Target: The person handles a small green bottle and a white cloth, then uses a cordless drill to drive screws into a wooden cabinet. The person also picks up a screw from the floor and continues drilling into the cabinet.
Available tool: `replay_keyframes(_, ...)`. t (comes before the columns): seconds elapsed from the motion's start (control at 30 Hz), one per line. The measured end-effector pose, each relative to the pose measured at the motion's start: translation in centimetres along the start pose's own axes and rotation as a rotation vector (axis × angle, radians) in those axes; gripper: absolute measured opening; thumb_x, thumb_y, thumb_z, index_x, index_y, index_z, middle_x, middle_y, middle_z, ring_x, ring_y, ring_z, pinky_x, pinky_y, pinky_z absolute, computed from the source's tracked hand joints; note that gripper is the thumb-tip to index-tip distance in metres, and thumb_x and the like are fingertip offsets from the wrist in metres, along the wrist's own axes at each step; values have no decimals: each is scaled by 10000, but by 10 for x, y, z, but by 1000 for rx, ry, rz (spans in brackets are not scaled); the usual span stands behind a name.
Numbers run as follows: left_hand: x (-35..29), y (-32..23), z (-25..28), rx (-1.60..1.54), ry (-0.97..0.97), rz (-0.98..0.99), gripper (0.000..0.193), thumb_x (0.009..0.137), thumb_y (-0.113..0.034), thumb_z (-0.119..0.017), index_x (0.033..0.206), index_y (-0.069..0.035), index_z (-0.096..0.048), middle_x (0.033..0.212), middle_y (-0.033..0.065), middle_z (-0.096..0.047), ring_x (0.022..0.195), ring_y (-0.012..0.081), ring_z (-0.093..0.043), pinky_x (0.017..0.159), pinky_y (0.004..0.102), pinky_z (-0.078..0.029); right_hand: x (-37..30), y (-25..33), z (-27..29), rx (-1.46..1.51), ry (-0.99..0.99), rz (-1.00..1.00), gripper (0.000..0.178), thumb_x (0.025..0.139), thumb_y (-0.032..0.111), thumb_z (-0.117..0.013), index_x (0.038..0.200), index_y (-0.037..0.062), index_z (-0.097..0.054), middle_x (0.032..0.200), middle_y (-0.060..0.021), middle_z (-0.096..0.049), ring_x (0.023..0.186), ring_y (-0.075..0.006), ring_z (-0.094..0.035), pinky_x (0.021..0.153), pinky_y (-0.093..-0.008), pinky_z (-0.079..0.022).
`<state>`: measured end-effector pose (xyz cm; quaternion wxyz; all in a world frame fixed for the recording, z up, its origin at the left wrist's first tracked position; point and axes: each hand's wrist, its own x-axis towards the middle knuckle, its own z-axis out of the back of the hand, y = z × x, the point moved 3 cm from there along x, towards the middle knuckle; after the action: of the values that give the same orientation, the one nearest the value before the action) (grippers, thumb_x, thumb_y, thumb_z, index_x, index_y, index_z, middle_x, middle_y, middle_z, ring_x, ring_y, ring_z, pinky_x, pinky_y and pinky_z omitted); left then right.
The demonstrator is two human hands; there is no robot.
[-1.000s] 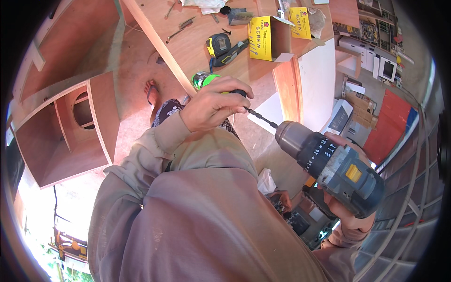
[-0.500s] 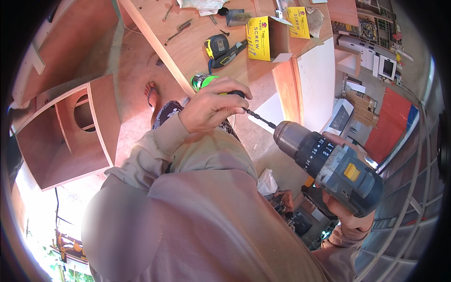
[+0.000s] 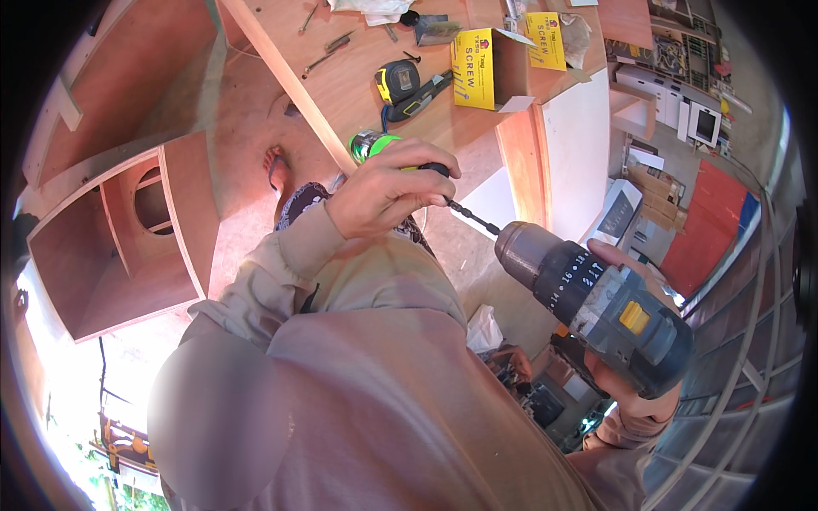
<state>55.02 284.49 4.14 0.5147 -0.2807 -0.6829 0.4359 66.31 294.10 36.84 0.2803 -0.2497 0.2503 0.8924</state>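
My right hand (image 3: 620, 383) is wrapped around the grip of a grey and black cordless drill (image 3: 588, 294) with a yellow switch. A dark twist drill bit (image 3: 474, 216) sticks out of its chuck toward my left hand. My left hand (image 3: 383, 192) is closed in a pinch by the bit's tip. Out of its fingers shows the rounded black end of a black-and-yellow thing (image 3: 435, 169), the rest of which is hidden. Just beyond the knuckles is a bright green and black object (image 3: 369, 145); I cannot tell whether the hand touches it.
Upon the wooden worktop (image 3: 341, 102) lie a tape measure (image 3: 398, 82), a utility knife (image 3: 419, 99), loose screws (image 3: 320, 65) and yellow screw boxes (image 3: 475, 70). An open wooden cabinet (image 3: 119, 247) stands left. A sandalled foot (image 3: 277, 166) shows on the floor.
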Motion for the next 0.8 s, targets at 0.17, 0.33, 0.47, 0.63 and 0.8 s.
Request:
replay_keyframes(0.17, 0, 3, 0, -128, 8, 61, 244, 1003, -156, -743, 1209, -26, -723, 1247, 120, -723, 1182, 340, -683, 1028, 429, -518, -14, -1, -6, 466, -255, -163, 798, 786, 249, -897, 1475, -42, -616, 1421, -178, -704, 1156, -241, -749, 1003, -343, -569)
replay_keyframes(0.33, 1, 2, 4, -82, -5, 126, 363, 975, -147, -772, 1312, -50, -679, 1276, 117, -718, 1213, 345, -672, 1050, 459, -522, -22, -10, -11, 370, -353, -144, 763, 798, 220, -822, 1459, -95, -611, 1435, -233, -678, 1197, -271, -727, 1058, -352, -534)
replay_keyframes(0.47, -2, 6, 7, 50, 59, 122, 433, 969, -114, -756, 1374, -32, -629, 1321, 132, -712, 1245, 360, -670, 1101, 463, -506, -28, -41, -30, 438, -403, -216, 754, 785, 184, -798, 1459, -99, -614, 1447, -238, -664, 1243, -271, -698, 1080, -379, -518)
replay_keyframes(0.63, -1, 14, 3, 232, 19, 148, 390, 995, -157, -738, 1350, -40, -628, 1297, 167, -695, 1198, 390, -667, 1046, 463, -514, -17, -95, -75, 596, -452, -160, 775, 848, 85, -834, 1555, -30, -538, 1511, -185, -600, 1258, -236, -668, 1070, -370, -532)
replay_keyframes(0.8, 12, -7, 3, 150, -78, 291, 313, 1097, -192, -626, 1336, 9, -610, 1069, 121, -710, 964, 238, -692, 915, 379, -547, 53, -146, -130, 918, -562, 158, 917, 897, 32, -849, 1673, 28, -360, 1402, -138, -613, 1148, -203, -683, 952, -342, -596)
